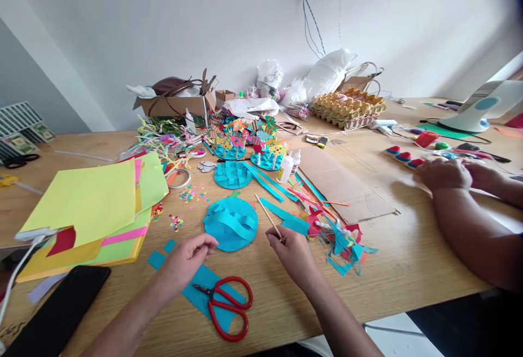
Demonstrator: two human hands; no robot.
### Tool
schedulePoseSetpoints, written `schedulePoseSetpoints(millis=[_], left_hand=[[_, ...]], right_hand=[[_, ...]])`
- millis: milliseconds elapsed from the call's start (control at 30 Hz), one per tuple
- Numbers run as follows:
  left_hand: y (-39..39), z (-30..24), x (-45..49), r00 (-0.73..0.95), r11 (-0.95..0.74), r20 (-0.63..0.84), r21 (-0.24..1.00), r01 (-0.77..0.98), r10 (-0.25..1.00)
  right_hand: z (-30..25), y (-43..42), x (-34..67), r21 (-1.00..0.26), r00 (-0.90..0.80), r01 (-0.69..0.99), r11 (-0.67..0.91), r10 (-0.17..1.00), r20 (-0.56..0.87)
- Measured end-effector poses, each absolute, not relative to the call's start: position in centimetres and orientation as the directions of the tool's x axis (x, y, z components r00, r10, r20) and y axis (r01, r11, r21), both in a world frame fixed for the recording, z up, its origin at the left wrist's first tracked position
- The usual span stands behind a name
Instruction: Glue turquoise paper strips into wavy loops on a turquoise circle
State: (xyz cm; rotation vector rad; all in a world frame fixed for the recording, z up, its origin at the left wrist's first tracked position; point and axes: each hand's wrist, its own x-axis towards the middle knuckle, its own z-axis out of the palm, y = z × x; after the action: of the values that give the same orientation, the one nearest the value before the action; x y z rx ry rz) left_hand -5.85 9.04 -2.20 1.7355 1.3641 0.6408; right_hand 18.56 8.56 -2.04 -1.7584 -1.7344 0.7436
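Observation:
A round blue paper disc (220, 240) lies on the table in front of me, with curved blue paper strips arching over its top. My left hand (188, 259) is at the disc's lower left edge, fingers curled together; whether they pinch anything is hidden. Right of the disc, my right hand (292, 250) grips a thin wooden stick (267, 212), its tip pointing up and left. Below my left hand, red-handled scissors (231, 297) rest on a blue paper strip (204, 280). Behind the disc sits another blue disc (232, 175) with strips across it.
White glue bottles (285, 169) stand beside decorated blue pieces (267, 159). Paper scraps (347, 242) and cardboard (343, 185) lie right. Coloured sheets (90, 193) and a black phone (61, 313) are left. At right, a co-worker's hands (445, 174) are by an egg-carton strip (402, 155).

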Motion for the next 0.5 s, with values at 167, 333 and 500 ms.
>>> schedulePoseSetpoints(millis=[167,333,500], left_hand=[[11.7,-4.1,-8.6,0.198,-0.263,0.174,0.602,0.753,0.965],[13.8,-6.6,-9.6,0.353,-0.438,0.268,0.421,0.794,0.897],[14.0,-7.6,-9.5,0.423,-0.513,0.296,0.398,0.761,0.857]], right_hand=[[-2.9,7.1,17.7,-0.721,-0.043,0.693,-0.002,0.998,-0.044],[-2.9,5.5,16.8,-0.774,-0.139,0.632,0.048,0.989,-0.052],[-2.8,4.7,15.4,-0.732,-0.266,0.669,0.129,0.961,-0.073]])
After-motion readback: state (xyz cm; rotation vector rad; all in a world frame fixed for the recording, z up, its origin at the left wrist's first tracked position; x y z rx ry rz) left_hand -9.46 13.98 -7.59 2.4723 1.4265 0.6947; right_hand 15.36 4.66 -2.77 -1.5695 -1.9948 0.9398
